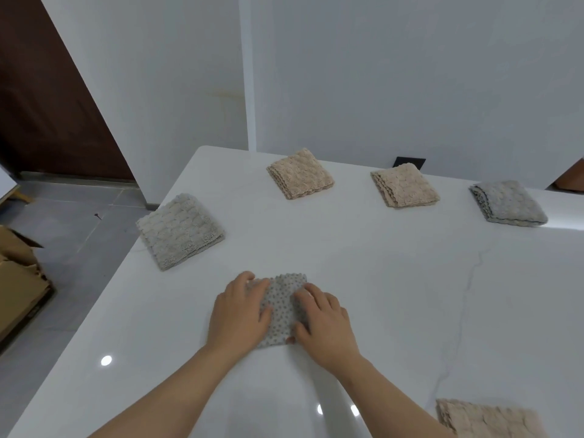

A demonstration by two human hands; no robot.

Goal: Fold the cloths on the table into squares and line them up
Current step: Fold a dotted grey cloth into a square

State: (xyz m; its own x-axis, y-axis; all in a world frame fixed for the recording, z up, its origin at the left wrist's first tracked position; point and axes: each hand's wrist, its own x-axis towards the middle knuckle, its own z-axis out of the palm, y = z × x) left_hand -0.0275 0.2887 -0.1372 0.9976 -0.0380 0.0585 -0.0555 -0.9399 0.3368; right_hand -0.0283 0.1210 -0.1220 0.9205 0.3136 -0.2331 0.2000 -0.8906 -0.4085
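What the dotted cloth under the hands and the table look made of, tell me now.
Dotted cloth: thin, soft textile, matte; it lies flat and shows small grey dots, perhaps microfibre. Table: hard white stone or stone-look slab, glossy; lamp glints and faint grey veins show.

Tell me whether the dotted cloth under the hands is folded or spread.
Folded: the dotted cloth is a small compact square, with the left hand and right hand pressing it flat.

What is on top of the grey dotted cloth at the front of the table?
The left hand and the right hand rest flat on the grey dotted folded cloth, which lies on the glossy white table. They cover its side edges, so those cannot be seen.
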